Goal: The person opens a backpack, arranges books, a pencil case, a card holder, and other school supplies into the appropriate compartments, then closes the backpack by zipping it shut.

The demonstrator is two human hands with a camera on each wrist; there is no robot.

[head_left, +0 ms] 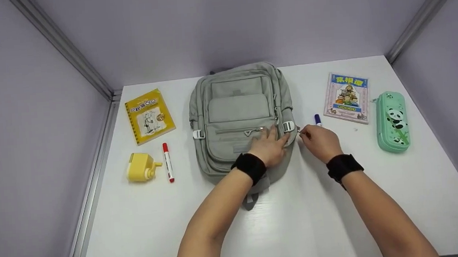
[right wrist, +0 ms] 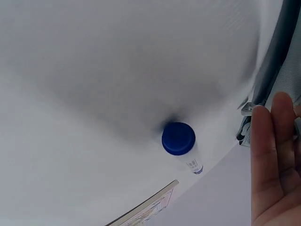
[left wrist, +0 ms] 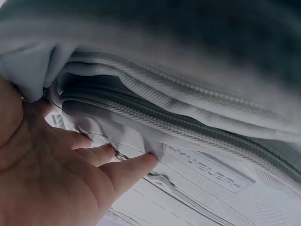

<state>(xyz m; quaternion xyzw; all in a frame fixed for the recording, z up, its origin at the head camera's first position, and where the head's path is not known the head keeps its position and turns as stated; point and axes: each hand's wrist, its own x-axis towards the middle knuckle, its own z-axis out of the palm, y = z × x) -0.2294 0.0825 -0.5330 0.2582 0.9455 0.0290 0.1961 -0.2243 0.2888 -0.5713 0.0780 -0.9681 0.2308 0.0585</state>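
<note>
A grey backpack (head_left: 237,108) lies on its back on the white table, front pockets up. My left hand (head_left: 269,148) presses on its lower right front with the fingers spread; in the left wrist view, the left hand (left wrist: 56,165) rests against the fabric beside the front zipper and the label (left wrist: 207,169). At the bag's right edge, just past the white buckle (head_left: 289,126), my right hand (head_left: 322,140) pinches a small zipper pull (head_left: 298,130). In the right wrist view, the right hand (right wrist: 277,165) appears at the bag's side, its grip partly out of frame.
A blue-capped marker (head_left: 318,120) lies just beyond my right hand. Farther right are a pink-bordered book (head_left: 347,97) and a green panda pencil case (head_left: 393,122). Left of the bag are a yellow notebook (head_left: 150,116), a yellow bottle-like object (head_left: 140,167) and a red-capped marker (head_left: 168,162).
</note>
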